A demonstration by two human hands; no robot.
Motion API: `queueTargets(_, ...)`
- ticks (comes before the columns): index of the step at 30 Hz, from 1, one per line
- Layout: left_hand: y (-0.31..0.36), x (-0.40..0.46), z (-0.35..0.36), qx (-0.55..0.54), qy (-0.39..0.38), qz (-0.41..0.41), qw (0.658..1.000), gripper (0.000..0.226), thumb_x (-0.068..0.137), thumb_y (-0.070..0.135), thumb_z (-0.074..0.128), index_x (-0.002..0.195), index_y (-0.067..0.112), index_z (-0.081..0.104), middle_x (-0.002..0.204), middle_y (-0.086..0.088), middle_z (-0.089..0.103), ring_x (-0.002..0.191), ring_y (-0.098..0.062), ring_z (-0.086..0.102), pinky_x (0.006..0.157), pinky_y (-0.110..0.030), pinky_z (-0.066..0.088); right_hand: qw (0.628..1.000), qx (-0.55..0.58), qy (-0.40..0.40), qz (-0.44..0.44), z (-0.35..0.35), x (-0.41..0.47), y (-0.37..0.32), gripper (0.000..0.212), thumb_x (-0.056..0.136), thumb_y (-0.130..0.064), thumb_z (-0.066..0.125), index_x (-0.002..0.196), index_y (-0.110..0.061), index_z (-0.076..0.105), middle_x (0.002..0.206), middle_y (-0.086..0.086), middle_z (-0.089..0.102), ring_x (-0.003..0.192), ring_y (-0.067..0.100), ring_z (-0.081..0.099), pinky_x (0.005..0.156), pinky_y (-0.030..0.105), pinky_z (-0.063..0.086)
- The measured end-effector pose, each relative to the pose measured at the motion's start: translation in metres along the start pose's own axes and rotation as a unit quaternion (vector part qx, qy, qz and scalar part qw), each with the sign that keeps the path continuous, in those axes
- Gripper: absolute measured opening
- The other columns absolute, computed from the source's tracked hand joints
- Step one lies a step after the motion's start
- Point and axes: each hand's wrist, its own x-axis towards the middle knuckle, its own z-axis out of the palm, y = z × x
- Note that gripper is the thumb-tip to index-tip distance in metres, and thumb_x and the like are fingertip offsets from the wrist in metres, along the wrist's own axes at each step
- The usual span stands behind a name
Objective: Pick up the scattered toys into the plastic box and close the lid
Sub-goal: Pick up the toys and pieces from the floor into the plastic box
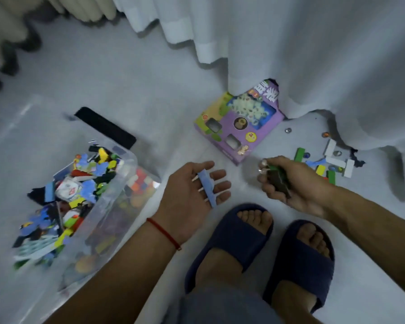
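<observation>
Blue flat piece (207,188) lies across the straight, spread fingers of the left hand (192,195), palm down; it looks threaded between them, not gripped. Long axis of the piece runs roughly 11 to 5 o'clock, crosswise to the fingers, which point toward 3.

Right hand (288,181) is curled round a dark green block (279,181), with a small pale item pinched at the fingertips; what that item is cannot be told.

Plastic box (117,206), clear-walled, open and heaped with mixed toys, sits on the floor at about 9 o'clock from the left hand and just beside that forearm. Left hand is the nearer to it; the right is well apart, with the left hand between.

Scattered toys (332,162) (green and white blocks, blue bits, marbles) lie at 3 o'clock from the right hand, near the curtain (313,54) hem. Purple toy carton (239,127) lies at 12 o'clock, between the hands and partly under the curtain.

Judgement: next move is a leftward carry to the box, left hand first. Lid not identified with certainty.
</observation>
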Motion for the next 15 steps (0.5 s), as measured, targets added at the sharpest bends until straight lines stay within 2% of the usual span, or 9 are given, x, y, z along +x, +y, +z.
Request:
queueTargets(3, 0.026, -0.052, -0.021, -0.054, -0.018, 0.026, 0.998, 0.039, 0.097, 0.025, 0.046, 0.129, 0.005, 0.056, 0.127, -0.025, 0.059, 0.113, -0.044, 0.059, 0.085, -0.053, 0.055, 0.996, -0.046, -0.060, 0.050, 0.045, -0.055, -0.031, 0.016, 0.091, -0.028, 0.045, 0.091, -0.014, 0.053, 0.087, 0.015, 0.059, 0.061, 0.021, 0.049, 0.037, 0.023, 0.033)
queueTargets(6, 0.048, -0.098, -0.058, -0.076, 0.000, 0.090, 0.993, 0.035, 0.097, 0.023, 0.048, 0.126, 0.005, 0.058, 0.121, -0.024, 0.064, 0.106, -0.042, 0.063, 0.084, -0.051, 0.056, 0.981, -0.146, -0.107, 0.069, 0.114, -0.086, -0.064, 0.017, 0.088, -0.027, 0.047, 0.093, -0.011, 0.053, 0.093, 0.018, 0.058, 0.067, 0.023, 0.051, 0.038, 0.024, 0.036)
queueTargets(9, 0.069, -0.136, -0.104, -0.067, 0.038, 0.148, 0.986, 0.025, 0.096, 0.017, 0.050, 0.117, 0.004, 0.058, 0.109, -0.020, 0.065, 0.097, -0.037, 0.062, 0.089, -0.047, 0.054, 0.960, -0.228, -0.137, 0.091, 0.201, -0.086, -0.081, 0.014, 0.094, -0.024, 0.049, 0.097, -0.012, 0.056, 0.093, 0.015, 0.060, 0.067, 0.021, 0.058, 0.043, 0.024, 0.047)
queueTargets(11, 0.083, -0.155, -0.140, -0.083, 0.057, 0.169, 0.981, 0.015, 0.093, 0.013, 0.053, 0.103, 0.004, 0.058, 0.095, -0.016, 0.058, 0.090, -0.032, 0.056, 0.095, -0.047, 0.052, 0.958, -0.229, -0.148, 0.088, 0.263, -0.073, -0.076, 0.008, 0.095, -0.017, 0.051, 0.097, -0.011, 0.056, 0.091, 0.013, 0.055, 0.072, 0.019, 0.057, 0.053, 0.027, 0.057)
queueTargets(13, 0.096, -0.170, -0.171, -0.106, 0.060, 0.195, 0.973, 0.008, 0.088, 0.013, 0.056, 0.085, 0.006, 0.055, 0.084, -0.012, 0.048, 0.082, -0.027, 0.049, 0.099, -0.046, 0.049, 0.968, -0.219, -0.120, 0.039, 0.317, -0.057, -0.064, 0.005, 0.093, -0.009, 0.052, 0.097, -0.007, 0.055, 0.096, 0.015, 0.053, 0.085, 0.021, 0.054, 0.072, 0.038, 0.062)
queueTargets(15, 0.107, -0.179, -0.191, -0.126, 0.061, 0.217, 0.966, 0.011, 0.089, 0.015, 0.056, 0.081, 0.009, 0.051, 0.090, -0.012, 0.047, 0.087, -0.028, 0.046, 0.102, -0.042, 0.047, 0.967, -0.235, -0.094, -0.013, 0.356, -0.044, -0.054, 0.009, 0.092, -0.008, 0.052, 0.101, -0.007, 0.053, 0.103, 0.014, 0.052, 0.085, 0.025, 0.058, 0.085, 0.047, 0.059)
